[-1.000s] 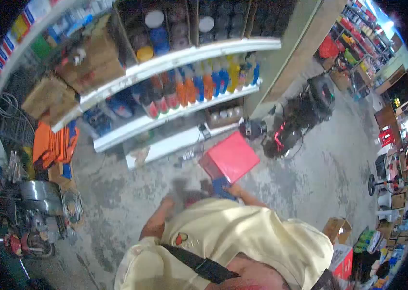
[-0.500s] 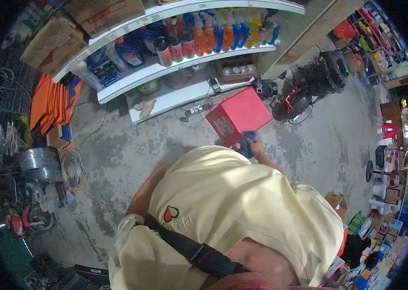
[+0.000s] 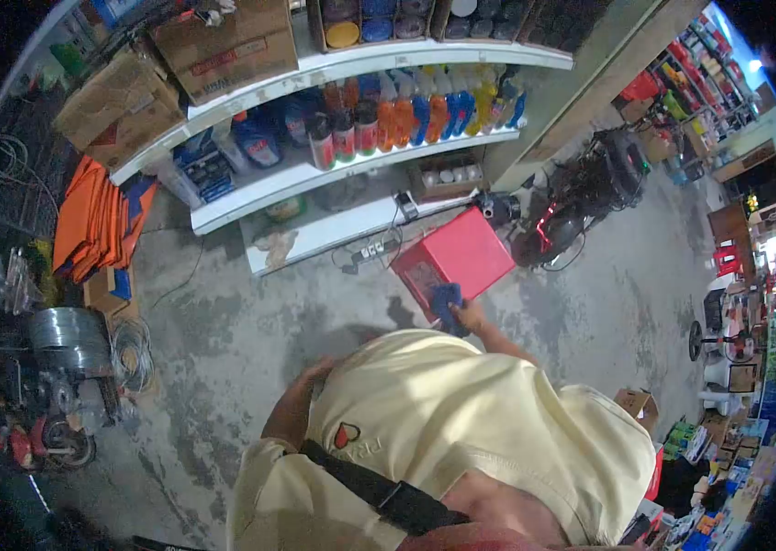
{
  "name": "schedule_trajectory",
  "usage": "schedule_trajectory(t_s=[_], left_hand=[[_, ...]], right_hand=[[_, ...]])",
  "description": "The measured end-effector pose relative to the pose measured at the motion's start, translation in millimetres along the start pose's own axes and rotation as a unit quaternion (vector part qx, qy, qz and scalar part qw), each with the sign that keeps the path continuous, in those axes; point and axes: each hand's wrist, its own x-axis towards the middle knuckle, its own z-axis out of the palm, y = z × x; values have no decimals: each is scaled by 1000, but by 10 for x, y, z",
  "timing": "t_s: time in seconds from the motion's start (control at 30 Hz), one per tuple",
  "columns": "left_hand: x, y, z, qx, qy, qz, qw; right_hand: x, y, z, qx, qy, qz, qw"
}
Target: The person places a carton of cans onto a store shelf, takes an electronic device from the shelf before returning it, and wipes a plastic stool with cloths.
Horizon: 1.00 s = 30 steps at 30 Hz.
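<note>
My right hand (image 3: 471, 318) is closed around a dark blue cloth (image 3: 448, 301). The cloth is against the near edge of a red box-shaped piece (image 3: 469, 257), which stands on the concrete floor and looks like a stool or bin. Part of the cloth overlaps the near side of that red piece. My left hand (image 3: 322, 370) hangs low beside the cream shirt, close to my body; its fingers are mostly hidden by the shirt, and nothing can be made out in it.
White shelves (image 3: 351, 165) ahead carry spray bottles (image 3: 420, 118) and cartons (image 3: 223, 50). A power strip (image 3: 372, 250) lies by the lowest shelf. To the right stands a dark motorcycle (image 3: 581, 197). Orange folded sheets (image 3: 99, 220) and wire coils (image 3: 71, 338) are at left.
My view has tilted up, showing more of the upper shelves. Against the red piece, my right hand and the cloth have shifted left along its near side.
</note>
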Motion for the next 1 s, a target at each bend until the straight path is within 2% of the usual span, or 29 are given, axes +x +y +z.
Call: schedule_trajectory(t_s=[0.03, 0.07, 0.13, 0.3, 0.37, 0.4, 0.43, 0.47, 0.5, 0.53, 0.57, 0.6, 0.67, 0.7, 0.73, 0.77, 0.8, 0.83, 0.87, 0.93, 0.97, 1.0], left_hand=[[11, -30, 2, -4, -7, 0, 1000], [13, -84, -57, -8, -12, 1, 1000], [15, -154, -65, -18, -19, -2, 1000], [26, -384, -110, -32, -27, -9, 999], [117, -398, -118, -35, -23, -1, 999], [198, -399, -130, -38, -18, 8, 999], [345, -331, -189, -42, -6, 26, 999], [333, -514, -234, -48, 8, 46, 998], [272, -643, -261, -57, 24, 61, 996], [567, -218, -264, -67, 38, 69, 995], [837, 242, -283, -77, 51, 75, 993], [868, 362, -372, -87, 62, 78, 991], [1409, 526, -557, -211, 8, 80, 974], [1471, 875, -565, -291, 9, 30, 956], [1330, 1520, -532, -368, 7, -20, 930], [951, 2248, -405, -409, 68, -48, 909], [704, 2832, -323, -446, 128, -79, 882], [832, 3078, -356, -478, 102, 22, 872], [964, 3217, -396, -504, 73, 121, 852], [1353, 3324, -586, -491, 119, 185, 843], [1343, 3453, -627, -434, 144, 262, 850], [1223, 3636, -627, -421, 136, 263, 857]], right_hand=[[-219, -303, -129, 51, 5, -10, 999], [-153, -147, -41, 92, 1, -27, 995], [-51, -41, -16, 26, -21, 42, 999], [13, -223, -177, 67, 58, 58, 994], [0, -454, -333, 215, 49, 30, 975], [62, -608, -383, 192, 42, 53, 979], [31, -720, -501, 130, 66, 30, 989], [490, -278, -328, 159, 57, -14, 986], [471, -529, -375, 315, 12, 14, 949], [450, -712, -444, 294, 6, 23, 956], [674, -687, -365, 327, -33, -15, 944], [671, -910, -397, 295, -49, -33, 954], [701, -1402, -385, 271, -71, -49, 959], [449, -1943, -510, 280, -113, -33, 953], [852, -1839, -270, 229, -124, -52, 964], [549, -2383, -495, 218, -196, -107, 950], [595, -2593, -462, 227, -224, -151, 936], [634, -2771, -421, 237, -251, -193, 918], [561, -3025, -452, 205, -188, -294, 915], [945, -3111, -452, 56, -150, -346, 924], [1162, -3054, -349, 84, -53, -396, 913], [1221, -3043, -405, 150, -76, -364, 916]])
